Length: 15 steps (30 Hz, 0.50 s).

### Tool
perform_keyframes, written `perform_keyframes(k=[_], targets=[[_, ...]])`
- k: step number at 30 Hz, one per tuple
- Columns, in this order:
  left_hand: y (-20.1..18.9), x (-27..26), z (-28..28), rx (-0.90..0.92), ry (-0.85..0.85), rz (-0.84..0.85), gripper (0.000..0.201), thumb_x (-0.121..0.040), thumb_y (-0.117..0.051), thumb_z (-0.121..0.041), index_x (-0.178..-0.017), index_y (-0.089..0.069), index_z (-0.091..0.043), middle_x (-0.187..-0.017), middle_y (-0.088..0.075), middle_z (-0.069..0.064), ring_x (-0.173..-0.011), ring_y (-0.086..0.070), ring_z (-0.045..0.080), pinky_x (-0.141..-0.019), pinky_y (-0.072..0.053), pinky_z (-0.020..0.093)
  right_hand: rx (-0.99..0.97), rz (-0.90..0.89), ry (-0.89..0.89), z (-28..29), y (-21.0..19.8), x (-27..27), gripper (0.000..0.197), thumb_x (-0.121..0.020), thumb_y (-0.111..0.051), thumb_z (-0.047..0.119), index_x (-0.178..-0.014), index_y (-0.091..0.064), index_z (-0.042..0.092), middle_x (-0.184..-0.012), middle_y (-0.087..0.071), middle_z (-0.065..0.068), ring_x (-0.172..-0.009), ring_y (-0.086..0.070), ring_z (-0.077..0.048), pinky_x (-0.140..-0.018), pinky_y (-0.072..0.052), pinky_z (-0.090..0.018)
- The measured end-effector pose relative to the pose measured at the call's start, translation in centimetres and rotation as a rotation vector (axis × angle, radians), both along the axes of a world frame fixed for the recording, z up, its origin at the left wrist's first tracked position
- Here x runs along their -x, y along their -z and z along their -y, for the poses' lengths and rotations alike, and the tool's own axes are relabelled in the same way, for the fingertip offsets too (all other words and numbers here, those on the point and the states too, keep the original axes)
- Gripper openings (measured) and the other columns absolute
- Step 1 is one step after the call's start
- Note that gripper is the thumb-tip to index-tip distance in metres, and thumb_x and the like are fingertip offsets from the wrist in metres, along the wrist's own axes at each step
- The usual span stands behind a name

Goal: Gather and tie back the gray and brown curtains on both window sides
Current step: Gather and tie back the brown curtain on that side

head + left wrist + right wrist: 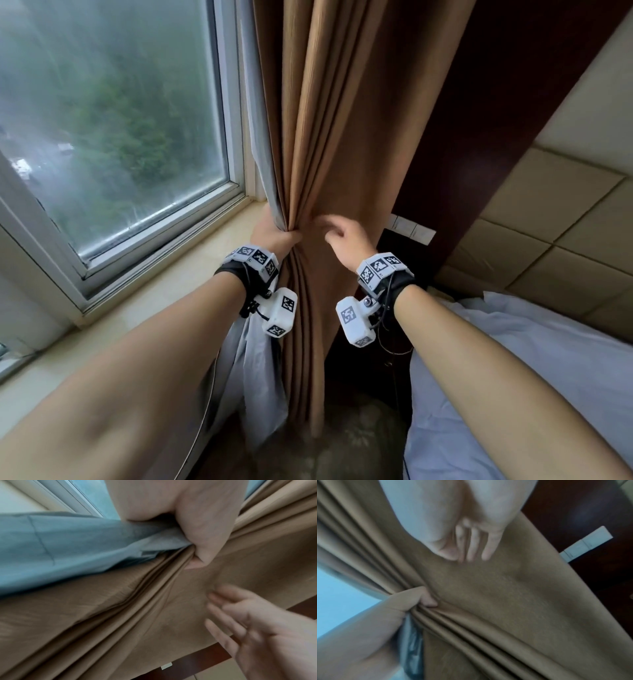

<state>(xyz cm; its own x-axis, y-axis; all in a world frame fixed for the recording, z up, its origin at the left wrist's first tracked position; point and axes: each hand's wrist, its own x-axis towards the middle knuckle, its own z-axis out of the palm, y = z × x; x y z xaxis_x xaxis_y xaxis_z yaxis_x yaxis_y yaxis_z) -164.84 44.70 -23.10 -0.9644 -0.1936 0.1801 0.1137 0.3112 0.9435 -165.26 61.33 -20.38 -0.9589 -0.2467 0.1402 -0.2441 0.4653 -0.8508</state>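
A brown curtain (329, 137) hangs beside the window, with a gray curtain (263, 113) behind its left edge. My left hand (275, 234) grips a bunch of both curtains at sill height, pulling the folds into a waist. In the left wrist view the left hand (202, 534) pinches gray curtain (68, 545) and brown curtain (120, 615) together. My right hand (342, 236) hovers just right of it with fingers loose and spread at the brown cloth, holding nothing. The right wrist view shows the right hand (471, 545) at the brown curtain (496, 595), blurred.
The window (113, 120) and its pale sill (164, 284) lie to the left. A dark wood panel (479, 137) with a white switch plate (412, 230) stands behind the curtain. A bed with light sheets (531, 359) is at the lower right.
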Motion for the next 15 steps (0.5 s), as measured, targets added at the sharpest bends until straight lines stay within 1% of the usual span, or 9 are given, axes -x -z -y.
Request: perform_keyframes(k=[2,4,6,8,10,11,12,13,15], targets=[[0.3,0.0,0.2,-0.011,-0.034,0.054,0.063,-0.054,-0.061,-0.019,-0.117,-0.059,-0.014,-0.102,-0.066,0.004,-0.092,-0.061,0.016,-0.072,-0.043,0.024,-0.016,-0.095,0.28,-0.9,0.9,0.8,0.031,-0.084,-0.055,-0.004,-0.111,-0.063,0.01,-0.114,-0.06,-0.004,-0.104,-0.058,-0.02,-0.091,-0.046,-0.027],[0.1,-0.1,0.3,-0.049,-0.049,0.072,0.065,-0.055,-0.06,-0.019,-0.119,-0.057,-0.015,-0.099,-0.064,0.0,-0.087,-0.059,0.012,-0.067,-0.041,0.019,-0.049,-0.173,0.545,-1.9,1.3,1.7,0.031,-0.08,-0.063,0.003,-0.109,-0.057,0.01,-0.121,-0.053,-0.008,-0.11,-0.052,-0.027,-0.092,-0.044,-0.036],[0.0,0.2,0.5,-0.068,-0.066,0.074,0.064,-0.055,-0.059,-0.019,-0.119,-0.056,-0.017,-0.099,-0.065,0.0,-0.088,-0.06,0.013,-0.068,-0.042,0.019,-0.059,-0.152,0.652,-2.3,1.4,3.0,0.047,-0.077,-0.07,0.01,-0.12,-0.05,0.01,-0.132,-0.047,-0.011,-0.12,-0.046,-0.032,-0.095,-0.043,-0.042],[0.1,0.8,0.7,-0.065,-0.072,0.067,0.061,-0.054,-0.06,-0.018,-0.115,-0.056,-0.016,-0.102,-0.067,0.005,-0.094,-0.062,0.02,-0.074,-0.046,0.028,-0.062,-0.118,0.695,-2.6,1.2,4.4,0.073,-0.074,-0.076,0.016,-0.135,-0.038,0.015,-0.147,-0.033,-0.009,-0.129,-0.041,-0.033,-0.097,-0.046,-0.049],[0.1,1.3,0.9,-0.04,-0.08,0.068,0.06,-0.052,-0.061,-0.019,-0.112,-0.057,-0.015,-0.101,-0.067,0.007,-0.095,-0.063,0.022,-0.079,-0.05,0.033,-0.011,-0.091,0.717,-3.2,0.7,5.3,0.092,-0.072,-0.08,0.018,-0.147,-0.025,0.02,-0.155,-0.023,-0.005,-0.135,-0.037,-0.03,-0.103,-0.044,-0.046],[0.1,1.6,0.9,-0.031,-0.084,0.074,0.061,-0.052,-0.061,-0.019,-0.112,-0.057,-0.015,-0.1,-0.067,0.006,-0.095,-0.063,0.021,-0.081,-0.051,0.035,0.039,-0.062,0.695,-3.6,0.3,5.8,0.095,-0.074,-0.079,0.017,-0.15,-0.022,0.019,-0.153,-0.027,-0.004,-0.135,-0.039,-0.026,-0.104,-0.041,-0.04],[0.0,1.8,1.0,-0.023,-0.087,0.078,0.062,-0.051,-0.062,-0.019,-0.113,-0.057,-0.014,-0.1,-0.067,0.006,-0.094,-0.062,0.021,-0.082,-0.053,0.037,0.076,-0.011,0.65,-4.1,-0.3,6.4,0.091,-0.078,-0.076,0.014,-0.151,-0.023,0.017,-0.147,-0.038,-0.002,-0.13,-0.046,-0.022,-0.101,-0.039,-0.032],[0.2,2.2,1.0,-0.014,-0.091,0.079,0.063,-0.05,-0.062,-0.02,-0.113,-0.057,-0.014,-0.1,-0.067,0.006,-0.093,-0.062,0.02,-0.082,-0.054,0.039,0.079,0.04,0.595,-4.6,-0.8,6.7,0.078,-0.082,-0.072,0.013,-0.148,-0.031,0.013,-0.135,-0.05,-0.003,-0.122,-0.053,-0.021,-0.094,-0.04,-0.025],[0.5,2.8,1.1,-0.003,-0.102,0.072,0.064,-0.047,-0.063,-0.022,-0.111,-0.058,-0.014,-0.099,-0.068,0.007,-0.091,-0.063,0.019,-0.082,-0.055,0.044,-0.004,0.068,0.528,-5.0,-1.6,7.1,0.043,-0.087,-0.064,0.013,-0.128,-0.054,0.005,-0.118,-0.066,-0.011,-0.11,-0.063,-0.029,-0.082,-0.041,-0.024]])
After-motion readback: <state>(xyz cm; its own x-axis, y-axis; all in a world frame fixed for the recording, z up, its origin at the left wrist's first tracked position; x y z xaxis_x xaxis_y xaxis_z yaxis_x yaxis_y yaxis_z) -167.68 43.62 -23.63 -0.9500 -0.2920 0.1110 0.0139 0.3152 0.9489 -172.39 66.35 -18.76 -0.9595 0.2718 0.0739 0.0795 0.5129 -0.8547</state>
